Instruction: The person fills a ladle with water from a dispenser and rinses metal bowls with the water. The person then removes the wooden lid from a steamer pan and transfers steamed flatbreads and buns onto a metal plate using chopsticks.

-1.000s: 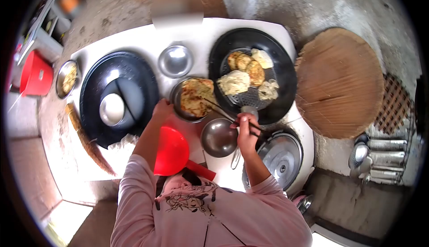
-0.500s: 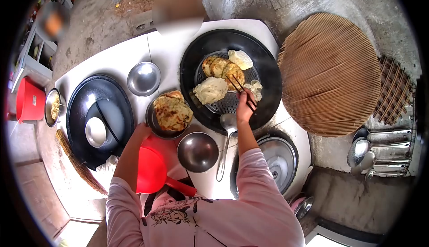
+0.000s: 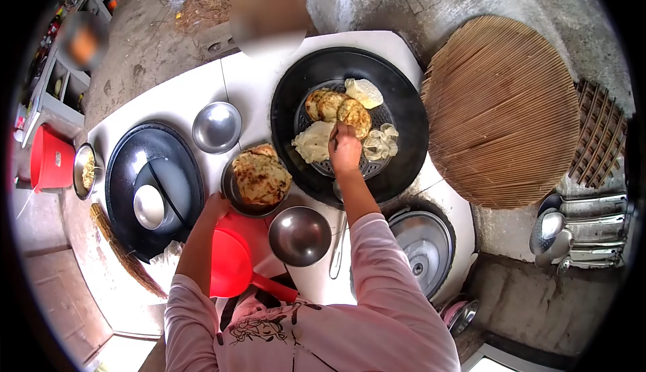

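My left hand (image 3: 216, 207) grips the near-left rim of a metal bowl (image 3: 232, 193) that holds browned flatbreads (image 3: 261, 178). Over the big black wok (image 3: 410, 150) my right hand (image 3: 345, 147) is closed, back of the hand up. It held chopsticks half a second earlier; now the hand covers them. Beneath it lies a perforated steamer plate (image 3: 373, 165). On that plate are browned flatbread pieces (image 3: 330, 106), a pale crumpled piece (image 3: 313, 142) beside my fingers, a pale round piece (image 3: 363, 93) and pale wrinkled scraps (image 3: 381, 142). A metal ladle (image 3: 337, 254) leans on the wok's near rim, partly behind my forearm.
Metal bowls (image 3: 299, 236) (image 3: 217, 127) stand left of the wok. A red dipper (image 3: 229, 263) is close to my body. Farther left is a black basin (image 3: 121, 170) with a white bowl (image 3: 149, 207). A round woven lid (image 3: 501, 113) and hanging ladles (image 3: 552, 225) are at right.
My right hand has moved left across the wok, from the scraps to the pale crumpled piece, and turned so the chopsticks no longer show. My left hand stays at the bowl.
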Motion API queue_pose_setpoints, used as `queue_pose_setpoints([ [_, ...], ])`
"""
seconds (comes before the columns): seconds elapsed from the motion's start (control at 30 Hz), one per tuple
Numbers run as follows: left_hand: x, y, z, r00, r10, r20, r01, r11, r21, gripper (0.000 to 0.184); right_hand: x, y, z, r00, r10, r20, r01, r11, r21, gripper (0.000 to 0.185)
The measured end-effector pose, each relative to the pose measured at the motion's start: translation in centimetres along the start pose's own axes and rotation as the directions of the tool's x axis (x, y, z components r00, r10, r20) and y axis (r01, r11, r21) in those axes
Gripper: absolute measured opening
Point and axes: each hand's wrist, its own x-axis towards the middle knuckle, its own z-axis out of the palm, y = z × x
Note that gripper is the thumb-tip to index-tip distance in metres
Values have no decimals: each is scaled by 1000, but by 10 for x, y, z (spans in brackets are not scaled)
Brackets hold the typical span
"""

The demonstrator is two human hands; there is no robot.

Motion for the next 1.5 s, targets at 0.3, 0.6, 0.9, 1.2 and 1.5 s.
queue_pose_setpoints([
  [0.3,-2,4,1,1000,16,24,-16,1000,-21,24,10,-8,40,985,18,170,33,957,-288,9],
  [0.6,-6,8,2,999,42,29,-39,996,-85,23,21,16,50,990,30,139,13,955,-297,7],
  [0.9,-18,22,-8,994,77,80,-84,993,88,17,23,82,-10,637,715,-288,-212,522,826,21],
  [1.2,2,5,-1,987,153,-51,-151,988,39,18,8,109,-74,545,837,-41,-242,204,949,22],
  [1.5,-1,17,-9,982,161,-103,-163,987,-10,22,-20,-9,-137,717,652,246,-375,63,925,25],
])
